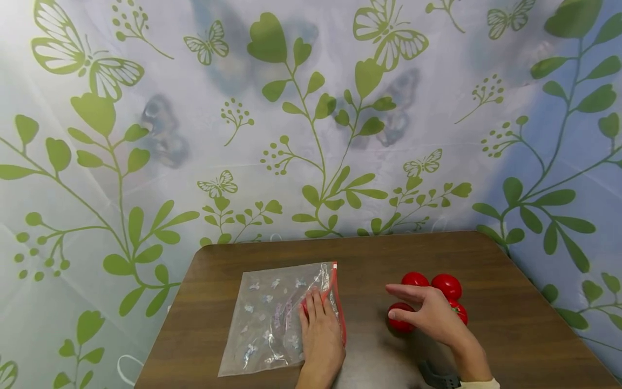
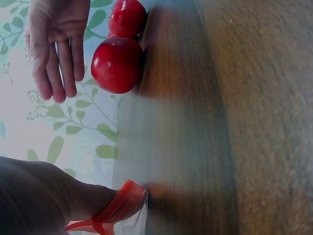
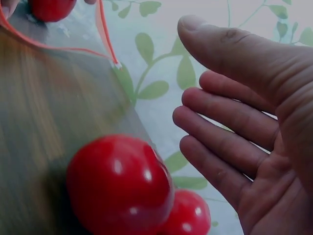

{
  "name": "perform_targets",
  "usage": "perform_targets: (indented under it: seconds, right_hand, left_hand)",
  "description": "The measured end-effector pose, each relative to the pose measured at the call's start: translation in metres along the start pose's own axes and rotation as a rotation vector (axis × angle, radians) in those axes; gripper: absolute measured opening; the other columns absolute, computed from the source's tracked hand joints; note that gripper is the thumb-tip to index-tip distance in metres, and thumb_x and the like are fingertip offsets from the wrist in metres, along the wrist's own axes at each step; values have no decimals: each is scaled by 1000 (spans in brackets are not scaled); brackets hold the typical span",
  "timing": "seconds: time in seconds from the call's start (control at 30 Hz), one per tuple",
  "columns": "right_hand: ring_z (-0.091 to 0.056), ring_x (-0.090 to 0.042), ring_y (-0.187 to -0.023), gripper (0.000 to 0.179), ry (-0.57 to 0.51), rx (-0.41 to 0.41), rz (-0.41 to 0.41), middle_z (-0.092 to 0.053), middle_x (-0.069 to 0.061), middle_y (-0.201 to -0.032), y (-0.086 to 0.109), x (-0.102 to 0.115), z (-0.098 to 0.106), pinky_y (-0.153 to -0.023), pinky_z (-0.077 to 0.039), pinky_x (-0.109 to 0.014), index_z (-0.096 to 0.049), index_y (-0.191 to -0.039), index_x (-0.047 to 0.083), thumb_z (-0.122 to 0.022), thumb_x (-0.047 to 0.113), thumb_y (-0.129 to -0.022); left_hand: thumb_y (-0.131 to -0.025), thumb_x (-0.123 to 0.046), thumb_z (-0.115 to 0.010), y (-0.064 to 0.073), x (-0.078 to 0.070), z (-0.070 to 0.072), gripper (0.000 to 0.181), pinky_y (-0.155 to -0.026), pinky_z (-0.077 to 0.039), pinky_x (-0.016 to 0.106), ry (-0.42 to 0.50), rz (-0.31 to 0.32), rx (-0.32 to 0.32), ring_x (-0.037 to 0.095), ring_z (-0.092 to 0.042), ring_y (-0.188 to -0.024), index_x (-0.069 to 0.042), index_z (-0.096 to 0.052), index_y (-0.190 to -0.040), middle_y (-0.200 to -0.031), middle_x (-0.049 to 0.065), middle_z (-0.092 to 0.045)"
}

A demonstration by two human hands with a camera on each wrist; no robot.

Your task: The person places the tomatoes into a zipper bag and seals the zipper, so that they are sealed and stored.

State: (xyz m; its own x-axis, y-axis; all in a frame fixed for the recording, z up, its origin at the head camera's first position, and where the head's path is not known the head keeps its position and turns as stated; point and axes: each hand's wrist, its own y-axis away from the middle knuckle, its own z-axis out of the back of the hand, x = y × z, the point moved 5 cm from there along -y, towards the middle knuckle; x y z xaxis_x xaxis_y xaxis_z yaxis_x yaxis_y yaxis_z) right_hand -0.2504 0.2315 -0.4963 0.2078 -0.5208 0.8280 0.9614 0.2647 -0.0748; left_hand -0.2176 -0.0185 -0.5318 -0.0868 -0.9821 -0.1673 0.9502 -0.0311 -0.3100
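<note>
A clear zip bag (image 1: 264, 324) with a red zip edge lies flat on the table, its mouth facing right. My left hand (image 1: 322, 337) rests over that mouth and holds its edge, with the thumb hidden from above. Within the parted mouth sits a tomato (image 3: 51, 7), mostly covered by the left fingers in the head view. My right hand (image 1: 434, 316) hovers above several loose tomatoes (image 1: 446, 286) on the right, thumb and fingers spread apart. Nothing lies in its palm in the right wrist view. The nearest tomato (image 1: 400, 319) is seen between its thumb and fingers from above.
The brown wooden table (image 1: 369, 254) stands against a curtain (image 1: 233, 178) printed with green leaves and butterflies. A dark watch strap (image 1: 437, 375) is on the right wrist. Bare tabletop separates the bag from the loose tomatoes.
</note>
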Motion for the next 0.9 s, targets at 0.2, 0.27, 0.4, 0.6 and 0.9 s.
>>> perform_targets:
  seconds: [0.2,0.27,0.4,0.6,0.9]
  right_hand:
    - [-73,-34,-131,55,53,-26,-40,-77,-5,-139,9,-8,13,-102,-63,-50,-75,-141,19,-90,36,-91]
    - [-74,-32,-129,54,69,-29,-34,-77,-4,-139,12,-10,18,-102,-63,-49,-75,-140,19,-90,36,-92]
    - [-75,-17,-123,53,154,-65,-12,-79,3,-136,22,-13,31,-97,-64,-39,-77,-138,22,-91,41,-90]
    - [-65,6,-121,54,208,-115,-1,-78,4,-135,36,-20,51,-92,-62,-27,-77,-138,24,-89,47,-90]
    - [-65,14,-116,53,222,-129,-58,-78,-4,-137,55,-35,83,-89,-62,-22,-77,-138,20,-90,40,-91]
  left_hand:
    - [-57,-10,-102,0,-1,1,102,-126,-38,64,6,2,4,45,-45,-156,6,-59,-147,-164,29,-49]
    - [-57,-10,-102,-1,-1,1,102,-126,-38,64,12,3,8,45,-45,-157,6,-58,-147,-164,29,-49]
    - [-57,-10,-102,-1,-1,1,102,-126,-37,65,20,3,13,45,-45,-157,6,-58,-148,-164,30,-48]
    - [-57,-13,-103,-1,-1,2,102,-126,-39,64,0,-10,2,45,-46,-155,5,-58,-147,-164,30,-49]
    - [-58,-14,-102,0,-1,2,101,-125,-39,64,-3,-10,3,45,-47,-155,5,-59,-147,-163,30,-50]
